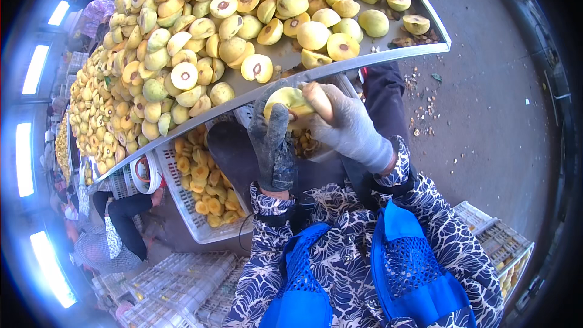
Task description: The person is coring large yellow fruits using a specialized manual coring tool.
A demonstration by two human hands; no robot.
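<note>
A halved yellow peach (287, 98) is held over my lap, its cut face towards me and a reddish-brown patch at its middle. My left hand (272, 139), in a dark, stained glove, grips the half from the left, with the thumb across its front. My right hand (348, 123), in a pale grey glove with a bare digit showing, closes on the fruit's right side. Whether a small tool sits inside the right hand is hidden. Just beyond both hands runs the metal rim (314, 73) of a table heaped with peach halves (185, 76), many with stones showing.
Below the table, a white plastic crate (196, 232) holds pitted halves (207, 182). Fruit scraps (304, 143) lie below my hands. Stacked crates stand behind left (182, 278) and right (501, 250). A seated person (123, 223) is at left, near a white bucket (148, 175). Debris (421, 109) litters the floor.
</note>
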